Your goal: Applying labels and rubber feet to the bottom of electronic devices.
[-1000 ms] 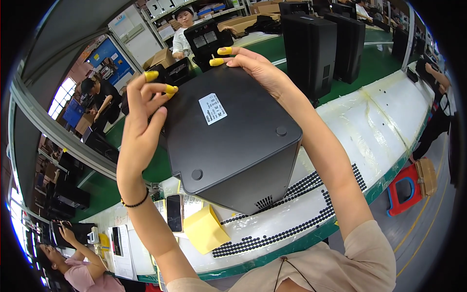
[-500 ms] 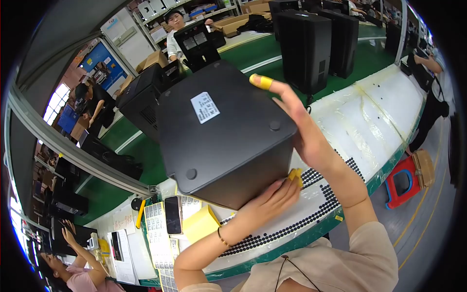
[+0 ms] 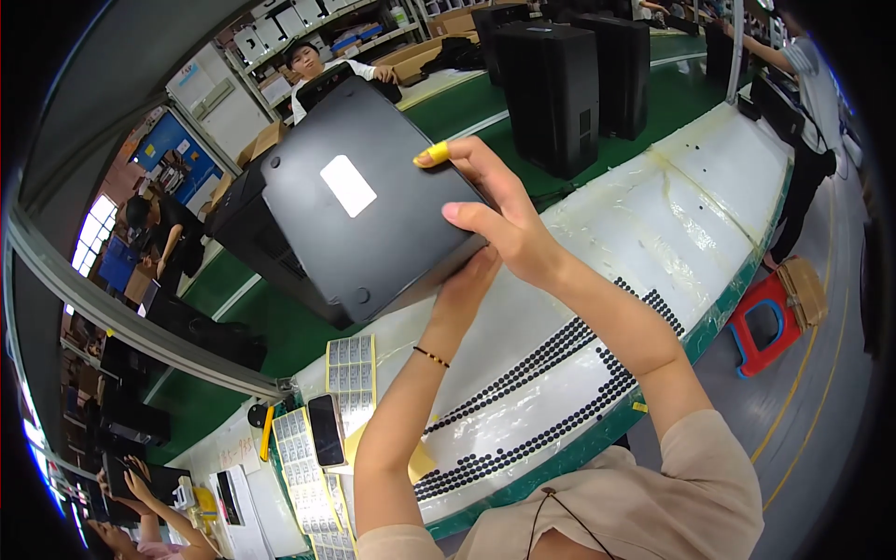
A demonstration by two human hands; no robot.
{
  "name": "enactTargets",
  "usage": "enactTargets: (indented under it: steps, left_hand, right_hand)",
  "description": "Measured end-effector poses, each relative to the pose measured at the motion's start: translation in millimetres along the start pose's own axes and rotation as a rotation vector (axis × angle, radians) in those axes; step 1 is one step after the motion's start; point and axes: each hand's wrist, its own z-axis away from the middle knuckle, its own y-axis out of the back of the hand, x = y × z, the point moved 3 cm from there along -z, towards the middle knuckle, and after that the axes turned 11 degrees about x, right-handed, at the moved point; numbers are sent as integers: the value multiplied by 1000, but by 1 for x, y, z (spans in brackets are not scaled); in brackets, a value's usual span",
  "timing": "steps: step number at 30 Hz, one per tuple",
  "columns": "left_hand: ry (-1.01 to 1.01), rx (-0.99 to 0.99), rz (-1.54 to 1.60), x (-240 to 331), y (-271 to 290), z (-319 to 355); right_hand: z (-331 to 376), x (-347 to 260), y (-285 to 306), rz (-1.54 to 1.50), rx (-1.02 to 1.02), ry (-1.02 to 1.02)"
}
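A smooth black boxy case (image 3: pixel 359 201) with a white label is tilted above the white worktable (image 3: pixel 691 201). The right hand (image 3: pixel 495 219) clamps its upper edge, yellow fingertip cover showing; the left hand (image 3: pixel 467 285) grips beneath.

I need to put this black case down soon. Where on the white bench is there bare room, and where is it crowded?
Bare room: the white bench top right of the right hand, between the green belt and the rows of black dots. Crowded: the near left end, with label sheets and a phone. Both hands hold the black case.
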Motion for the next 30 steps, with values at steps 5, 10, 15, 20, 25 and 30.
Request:
enactTargets:
  steps: [5, 10, 15, 20, 25, 30]
  left_hand:
    - [24, 124, 430, -3, -20, 0]
    - [603, 646, 727, -80, 36, 14]
    - [1466, 438, 1213, -151, 39, 17]
    - [1427, 378, 1377, -154, 42, 2]
    - [1535, 440, 1486, -142, 34, -3]
    - [1477, 462, 1426, -143, 35, -8]
  right_hand:
    - [1, 34, 25, 19, 11, -51]
    - [10, 35, 49, 50, 58, -92]
    - [39, 32, 47, 233, -16, 85]
    - [30, 14, 55, 610, 223, 331]
    - [-31, -26, 55, 934, 78, 537]
    - [-98, 1, 13, 1095, -171, 491]
